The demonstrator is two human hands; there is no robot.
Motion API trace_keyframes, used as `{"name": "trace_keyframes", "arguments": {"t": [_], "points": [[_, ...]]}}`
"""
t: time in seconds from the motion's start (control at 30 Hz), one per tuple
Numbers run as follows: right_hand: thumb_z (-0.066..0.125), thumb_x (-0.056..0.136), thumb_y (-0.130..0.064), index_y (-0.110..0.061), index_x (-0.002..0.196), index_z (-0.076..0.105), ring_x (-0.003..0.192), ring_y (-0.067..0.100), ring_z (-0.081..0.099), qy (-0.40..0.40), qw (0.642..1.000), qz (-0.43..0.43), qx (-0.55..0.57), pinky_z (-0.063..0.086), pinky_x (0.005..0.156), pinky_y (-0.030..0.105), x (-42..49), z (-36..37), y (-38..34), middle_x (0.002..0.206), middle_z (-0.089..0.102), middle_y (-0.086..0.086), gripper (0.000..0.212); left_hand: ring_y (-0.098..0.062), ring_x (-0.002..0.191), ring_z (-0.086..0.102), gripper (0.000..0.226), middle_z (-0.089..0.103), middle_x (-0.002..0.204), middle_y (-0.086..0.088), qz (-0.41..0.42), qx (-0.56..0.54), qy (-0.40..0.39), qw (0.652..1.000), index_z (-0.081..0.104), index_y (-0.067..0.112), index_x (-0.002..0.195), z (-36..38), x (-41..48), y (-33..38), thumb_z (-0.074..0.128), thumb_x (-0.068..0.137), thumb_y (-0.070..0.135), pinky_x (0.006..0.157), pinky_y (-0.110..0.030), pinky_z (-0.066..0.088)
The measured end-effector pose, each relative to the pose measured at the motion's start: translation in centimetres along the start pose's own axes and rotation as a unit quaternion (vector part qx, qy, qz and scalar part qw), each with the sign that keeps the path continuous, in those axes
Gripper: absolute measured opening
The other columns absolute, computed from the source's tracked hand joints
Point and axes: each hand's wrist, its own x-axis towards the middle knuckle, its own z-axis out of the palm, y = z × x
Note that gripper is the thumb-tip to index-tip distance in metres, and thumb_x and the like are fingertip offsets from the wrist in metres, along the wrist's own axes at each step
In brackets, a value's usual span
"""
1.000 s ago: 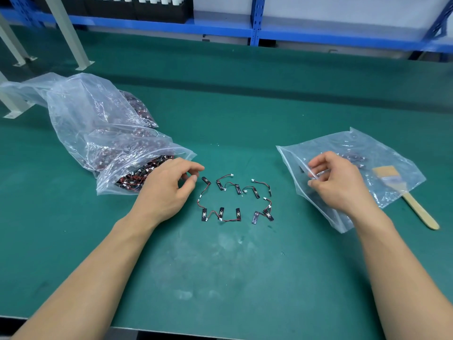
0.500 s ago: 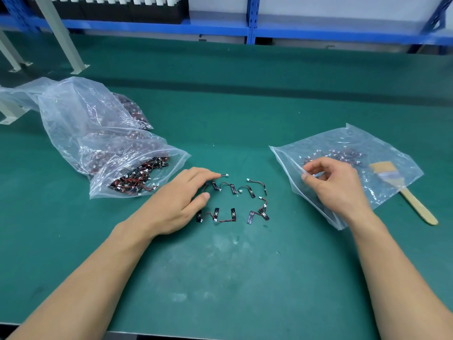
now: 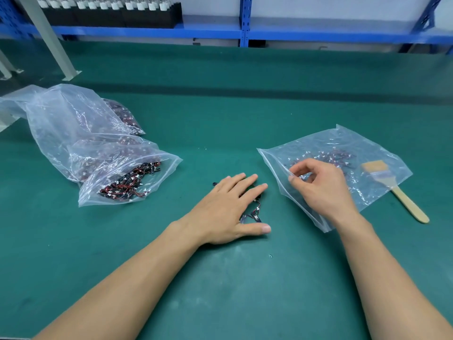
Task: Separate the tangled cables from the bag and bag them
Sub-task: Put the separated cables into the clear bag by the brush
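Covering a small cluster of loose cables [image 3: 253, 214] on the green mat [image 3: 220, 290], the left hand [image 3: 228, 207] lies palm down with fingers straight and spread and the thumb out to the side; it grips nothing. The cables are short red-and-black leads with black plug bodies and small white connectors. Only a few show past the fingers and beside the thumb.

The right hand [image 3: 323, 190] has its fingers curled, with thumb and forefinger pinching the near-left edge of a small clear bag [image 3: 372, 146], just right of the cluster. Inside that bag lie more cables [image 3: 331, 155] of the same kind, blurred by the plastic.

Well apart to the left, a clear zip bag [image 3: 161, 173] lies on its side with its mouth toward the centre, holding a dense tangle of cables [image 3: 125, 185]. Behind it sits a larger crumpled plastic bag [image 3: 61, 123]. A wooden-handled brush [image 3: 404, 202] lies at the small bag's right corner, its bristles overlapped by the plastic. A blue shelf rack [image 3: 242, 33] runs along the back.
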Motion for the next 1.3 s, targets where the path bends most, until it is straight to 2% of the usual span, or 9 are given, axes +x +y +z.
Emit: {"name": "trace_keyframes", "arguments": {"t": [0.13, 0.27, 0.4, 0.5, 0.73, 0.83, 1.1, 1.2, 1.3], "points": [[0.075, 0.084, -0.022, -0.032, 0.079, 0.068, 0.053, 0.003, 0.052, -0.007, 1.000, 0.001, -0.006, 0.039, 0.060, 0.023, 0.0, 0.2, -0.1, 0.082, 0.068, -0.027, 0.014, -0.011, 0.148, 0.015, 0.081, 0.025, 0.161, 0.008, -0.003, -0.054, 0.052, 0.997, 0.038, 0.033, 0.149, -0.1, 0.9, 0.3, 0.055, 0.083, 0.076, 0.123, -0.038, 0.015], [0.075, 0.084, -0.021, -0.034, 0.077, 0.067, 0.053, 0.003, 0.052, -0.007, 1.000, 0.000, -0.012, 0.039, 0.059, 0.022, -0.1, 0.2, -0.2, 0.083, 0.066, -0.032, 0.017, -0.003, 0.144, 0.022, 0.091, 0.034, 0.155, 0.015, -0.009, -0.123, 0.122, 0.985, 0.040, 0.037, 0.148, -0.9, 0.1, -1.0, 0.058, 0.072, 0.082, 0.120, -0.031, 0.009], [0.075, 0.083, -0.022, -0.034, 0.078, 0.067, 0.052, 0.004, 0.051, -0.007, 1.000, -0.002, -0.017, 0.040, 0.058, 0.021, 0.0, 0.2, -0.2, 0.083, 0.066, -0.033, 0.015, -0.008, 0.131, 0.030, 0.098, 0.037, 0.141, 0.017, -0.042, -0.039, 0.119, 0.991, 0.039, 0.041, 0.147, -1.2, -0.4, -2.0, 0.049, 0.065, 0.092, 0.109, -0.033, 0.025], [0.075, 0.083, -0.023, -0.034, 0.078, 0.067, 0.052, 0.004, 0.052, -0.007, 1.000, -0.004, -0.020, 0.040, 0.058, 0.021, 0.0, 0.2, -0.1, 0.084, 0.066, -0.033, 0.015, -0.011, 0.118, 0.032, 0.095, 0.036, 0.132, 0.014, -0.037, 0.024, 0.087, 0.995, 0.035, 0.043, 0.147, -0.7, 0.2, -1.2, 0.039, 0.068, 0.095, 0.100, -0.031, 0.029], [0.075, 0.084, -0.024, -0.035, 0.079, 0.067, 0.054, 0.003, 0.053, -0.003, 1.000, -0.005, -0.026, 0.039, 0.058, 0.017, 0.0, 0.2, -0.2, 0.084, 0.066, -0.033, 0.015, -0.016, 0.095, 0.042, 0.037, 0.042, 0.110, 0.006, -0.010, 0.069, 0.092, 0.993, 0.051, 0.033, 0.117, -0.3, 1.8, -0.5, 0.038, 0.097, 0.061, 0.079, -0.032, 0.042], [0.074, 0.084, -0.024, -0.036, 0.079, 0.066, 0.053, 0.004, 0.052, -0.006, 0.999, -0.006, -0.031, 0.038, 0.057, 0.014, 0.0, 0.2, -0.3, 0.084, 0.065, -0.035, 0.016, -0.017, 0.090, 0.049, 0.028, 0.046, 0.102, 0.008, -0.028, 0.087, 0.095, 0.991, 0.048, 0.032, 0.107, -0.4, 2.2, -0.5, 0.036, 0.101, 0.057, 0.061, -0.032, 0.038], [0.074, 0.085, -0.021, -0.034, 0.080, 0.068, 0.053, 0.003, 0.054, -0.003, 1.000, -0.016, -0.026, 0.038, 0.057, 0.008, -0.1, -0.1, -0.6, 0.083, 0.066, -0.032, 0.015, -0.023, 0.075, 0.056, 0.034, 0.060, 0.088, 0.005, -0.059, 0.144, 0.138, 0.978, 0.048, 0.022, 0.099, 0.0, 2.6, -0.9, 0.033, 0.104, 0.052, 0.055, -0.031, 0.032], [0.075, 0.085, -0.021, -0.033, 0.080, 0.068, 0.053, 0.004, 0.054, -0.002, 1.000, -0.018, -0.024, 0.039, 0.057, 0.007, -0.2, -0.1, -0.6, 0.083, 0.066, -0.031, 0.015, -0.029, 0.075, 0.058, 0.033, 0.065, 0.087, 0.004, -0.103, 0.103, 0.134, 0.980, 0.049, 0.020, 0.099, -0.6, 2.9, -0.8, 0.036, 0.104, 0.050, 0.059, -0.034, 0.038], [0.076, 0.084, -0.022, -0.035, 0.080, 0.068, 0.056, 0.004, 0.056, 0.004, 0.999, -0.027, -0.024, 0.040, 0.059, 0.006, -0.2, -0.2, -0.9, 0.083, 0.066, -0.033, 0.016, -0.024, 0.071, 0.060, 0.030, 0.065, 0.067, 0.006, -0.151, -0.085, 0.175, 0.969, 0.056, 0.020, 0.089, -1.6, 3.0, 0.4, 0.048, 0.101, 0.046, 0.061, -0.034, 0.045]]}}
